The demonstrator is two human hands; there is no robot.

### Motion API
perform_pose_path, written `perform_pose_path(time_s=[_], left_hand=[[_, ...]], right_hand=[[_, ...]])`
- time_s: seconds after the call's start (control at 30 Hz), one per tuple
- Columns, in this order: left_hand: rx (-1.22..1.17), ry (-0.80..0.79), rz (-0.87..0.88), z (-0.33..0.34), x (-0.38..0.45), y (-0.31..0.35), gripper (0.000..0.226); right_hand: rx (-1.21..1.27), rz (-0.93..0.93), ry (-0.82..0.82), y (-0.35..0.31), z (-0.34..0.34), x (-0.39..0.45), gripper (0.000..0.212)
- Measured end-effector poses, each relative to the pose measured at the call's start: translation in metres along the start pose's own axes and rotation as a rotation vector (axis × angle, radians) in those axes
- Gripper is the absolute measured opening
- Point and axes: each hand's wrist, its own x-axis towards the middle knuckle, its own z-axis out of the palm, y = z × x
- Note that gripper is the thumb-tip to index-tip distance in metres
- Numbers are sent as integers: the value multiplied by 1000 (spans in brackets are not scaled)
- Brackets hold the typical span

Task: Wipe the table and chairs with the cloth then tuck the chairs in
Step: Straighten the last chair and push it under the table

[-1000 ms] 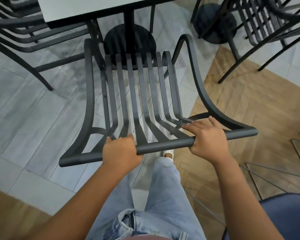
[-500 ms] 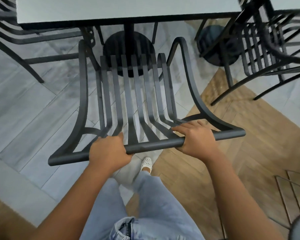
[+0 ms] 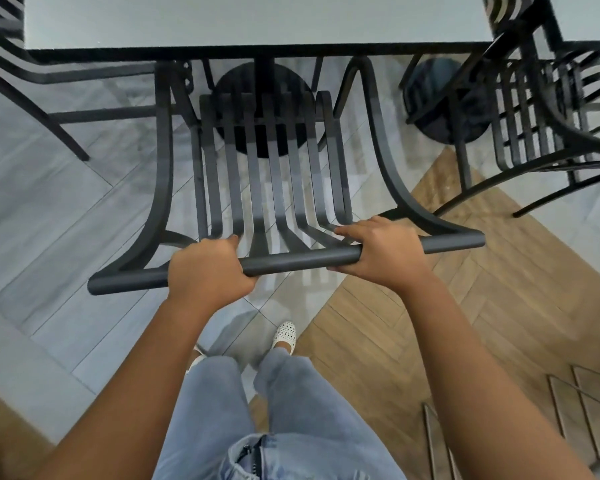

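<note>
Chair [image 3: 274,174] nearer table [image 3: 257,19] edge

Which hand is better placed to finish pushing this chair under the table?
Neither alone. The left hand and right hand both grip the chair's top rail, either side of centre, so pushing with both should keep it straight.

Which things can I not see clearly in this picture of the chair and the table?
- Cloth: not visible anywhere in the head view; both the left hand and the right hand grip the chair top rail.
- Chair front legs: hidden under the table.
- Table top: cut off by the upper edge, so its cleanliness is unknown.
- Chair at right: blurred, partly cut off.
- Palms: hidden behind the rail.
</note>
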Motion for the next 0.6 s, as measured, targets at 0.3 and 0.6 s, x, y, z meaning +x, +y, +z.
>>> perform_pose_path(time_s=[0.3, 0.6], left_hand=[[-12, -81, -42, -10, 18, 18, 45], [-11, 3, -50, -17, 36, 16, 40]], right_hand=[[-16, -43, 37, 25, -2, 19, 50], [-25, -30, -80, 28, -12, 44, 58]])
